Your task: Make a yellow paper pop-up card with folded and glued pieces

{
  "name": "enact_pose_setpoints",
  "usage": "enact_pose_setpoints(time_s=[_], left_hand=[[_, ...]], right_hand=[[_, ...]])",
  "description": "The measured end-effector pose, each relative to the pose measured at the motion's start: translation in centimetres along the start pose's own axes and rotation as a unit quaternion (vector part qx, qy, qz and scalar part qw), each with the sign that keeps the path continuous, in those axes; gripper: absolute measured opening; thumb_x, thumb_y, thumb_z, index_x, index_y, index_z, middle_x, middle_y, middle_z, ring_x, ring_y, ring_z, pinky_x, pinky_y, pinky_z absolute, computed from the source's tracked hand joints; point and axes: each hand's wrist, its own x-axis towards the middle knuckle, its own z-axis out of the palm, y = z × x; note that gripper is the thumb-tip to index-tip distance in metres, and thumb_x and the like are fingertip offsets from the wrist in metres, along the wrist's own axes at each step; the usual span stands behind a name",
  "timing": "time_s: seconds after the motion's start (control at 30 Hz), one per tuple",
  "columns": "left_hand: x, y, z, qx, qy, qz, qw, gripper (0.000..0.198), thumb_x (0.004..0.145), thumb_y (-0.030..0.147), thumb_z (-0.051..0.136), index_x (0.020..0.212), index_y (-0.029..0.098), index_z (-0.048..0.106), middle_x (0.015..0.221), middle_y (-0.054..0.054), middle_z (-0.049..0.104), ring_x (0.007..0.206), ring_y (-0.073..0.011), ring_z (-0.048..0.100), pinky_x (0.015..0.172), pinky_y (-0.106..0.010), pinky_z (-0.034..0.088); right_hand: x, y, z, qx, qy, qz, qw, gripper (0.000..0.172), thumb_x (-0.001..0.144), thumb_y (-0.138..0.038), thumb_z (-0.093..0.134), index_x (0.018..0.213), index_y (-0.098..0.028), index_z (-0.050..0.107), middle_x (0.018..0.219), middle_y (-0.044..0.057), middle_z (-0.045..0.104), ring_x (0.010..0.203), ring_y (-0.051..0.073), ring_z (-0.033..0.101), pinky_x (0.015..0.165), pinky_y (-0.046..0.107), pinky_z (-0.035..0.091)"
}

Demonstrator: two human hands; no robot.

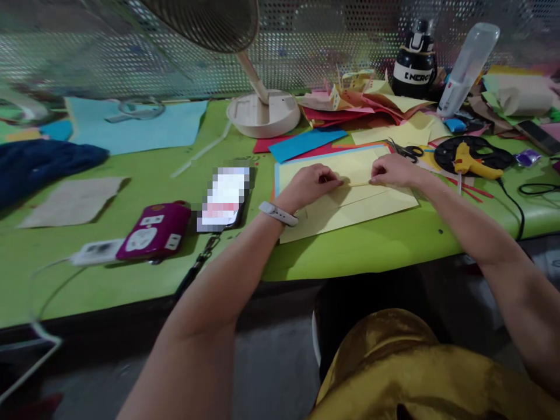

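Observation:
A pale yellow paper sheet (350, 204) lies on the green table (131, 274) in front of me. My left hand (311, 184) rests on it with fingers curled, pinching a thin folded strip of the yellow paper (357, 184). My right hand (391, 171) pinches the other end of the same strip, fingers pressed together. A white band sits on my left wrist (278, 213). Another yellow sheet with a blue edge (289, 170) lies under the hands.
A phone (225, 198) and a purple power strip (153, 230) lie to the left. A fan base (262, 114) stands behind. Scissors (406, 151), a yellow glue gun (475, 166), coloured paper scraps (363, 102), a black bottle (415, 61) and a clear bottle (468, 67) crowd the right.

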Motion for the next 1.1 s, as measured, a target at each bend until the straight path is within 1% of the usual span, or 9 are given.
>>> enact_pose_setpoints(time_s=[0.23, 0.37, 0.53, 0.63, 0.7, 0.8, 0.87, 0.97, 1.1], left_hand=[[0.1, 0.0, 0.0, -0.018, -0.006, -0.003, 1.000, 0.032, 0.084, 0.051, 0.071, 0.084, 0.020, 0.073, 0.094, -0.010, 0.074, 0.082, -0.0218, 0.064, 0.078, -0.036, 0.051], [0.0, 0.1, -0.1, -0.031, -0.007, -0.008, 0.999, 0.033, 0.083, 0.053, 0.072, 0.084, 0.020, 0.073, 0.094, -0.010, 0.076, 0.082, -0.0222, 0.065, 0.077, -0.036, 0.051], [0.2, -0.3, 0.1, -0.029, -0.005, -0.006, 1.000, 0.035, 0.083, 0.055, 0.071, 0.085, 0.020, 0.074, 0.093, -0.011, 0.077, 0.082, -0.0226, 0.066, 0.076, -0.036, 0.051], [0.3, -0.5, 0.3, -0.019, 0.000, -0.017, 1.000, 0.031, 0.083, 0.051, 0.071, 0.086, 0.020, 0.075, 0.090, -0.010, 0.077, 0.080, -0.0225, 0.065, 0.073, -0.035, 0.051], [0.4, -0.5, 0.2, -0.009, 0.002, -0.019, 1.000, 0.029, 0.083, 0.048, 0.070, 0.086, 0.020, 0.076, 0.091, -0.010, 0.077, 0.080, -0.0228, 0.065, 0.074, -0.036, 0.051], [0.3, -0.2, 0.1, -0.003, -0.002, -0.003, 1.000, 0.031, 0.084, 0.048, 0.068, 0.090, 0.019, 0.077, 0.095, -0.010, 0.078, 0.084, -0.0231, 0.067, 0.077, -0.035, 0.051], [0.2, 0.0, -0.1, -0.011, -0.005, 0.009, 1.000, 0.035, 0.084, 0.051, 0.067, 0.091, 0.018, 0.077, 0.096, -0.010, 0.078, 0.086, -0.0228, 0.067, 0.079, -0.035, 0.051], [0.1, 0.3, -0.1, -0.021, -0.004, 0.010, 1.000, 0.040, 0.085, 0.057, 0.068, 0.087, 0.018, 0.075, 0.092, -0.009, 0.077, 0.082, -0.0217, 0.066, 0.078, -0.034, 0.051], [0.2, 0.4, 0.0, -0.018, 0.001, 0.001, 1.000, 0.039, 0.085, 0.056, 0.070, 0.084, 0.018, 0.074, 0.088, -0.009, 0.076, 0.079, -0.0205, 0.065, 0.076, -0.034, 0.051]], right_hand=[[0.1, 1.7, -1.2, 0.002, -0.031, 0.002, 1.000, 0.005, 0.085, -0.024, 0.079, 0.083, -0.022, 0.082, 0.081, 0.005, 0.078, 0.075, 0.020, 0.067, 0.069, 0.033, 0.047], [0.0, 2.0, -1.7, -0.003, -0.042, 0.018, 0.999, 0.006, 0.083, -0.020, 0.079, 0.078, -0.021, 0.080, 0.078, 0.004, 0.077, 0.075, 0.020, 0.068, 0.070, 0.033, 0.047], [-0.8, 1.6, -2.9, -0.023, -0.046, 0.044, 0.998, 0.005, 0.086, -0.020, 0.076, 0.084, -0.020, 0.081, 0.084, 0.005, 0.079, 0.080, 0.022, 0.071, 0.075, 0.034, 0.051], [-1.2, 0.2, -2.3, -0.026, 0.065, 0.015, 0.997, 0.025, 0.099, -0.033, 0.065, 0.109, -0.017, 0.081, 0.109, 0.012, 0.080, 0.103, 0.028, 0.073, 0.092, 0.040, 0.053], [-1.2, -1.0, -0.7, -0.030, 0.132, -0.044, 0.990, 0.047, 0.106, -0.046, 0.054, 0.138, -0.015, 0.071, 0.140, 0.017, 0.071, 0.130, 0.034, 0.065, 0.110, 0.048, 0.048], [-1.1, -2.4, 2.6, -0.054, 0.066, -0.135, 0.987, 0.086, 0.103, -0.072, 0.046, 0.165, -0.013, 0.042, 0.174, 0.020, 0.038, 0.160, 0.040, 0.036, 0.128, 0.057, 0.032], [-1.0, -2.8, 4.6, -0.069, 0.028, -0.158, 0.985, 0.095, 0.101, -0.078, 0.040, 0.170, -0.013, 0.031, 0.179, 0.019, 0.023, 0.166, 0.040, 0.023, 0.133, 0.059, 0.022], [-1.1, -2.8, 6.0, -0.082, 0.004, -0.159, 0.984, 0.095, 0.103, -0.077, 0.031, 0.171, -0.011, 0.028, 0.180, 0.019, 0.019, 0.168, 0.038, 0.016, 0.135, 0.060, 0.015], [-1.3, -2.6, 5.8, -0.081, -0.004, -0.149, 0.985, 0.096, 0.102, -0.080, 0.030, 0.171, -0.012, 0.029, 0.179, 0.019, 0.023, 0.168, 0.037, 0.016, 0.136, 0.059, 0.014]])
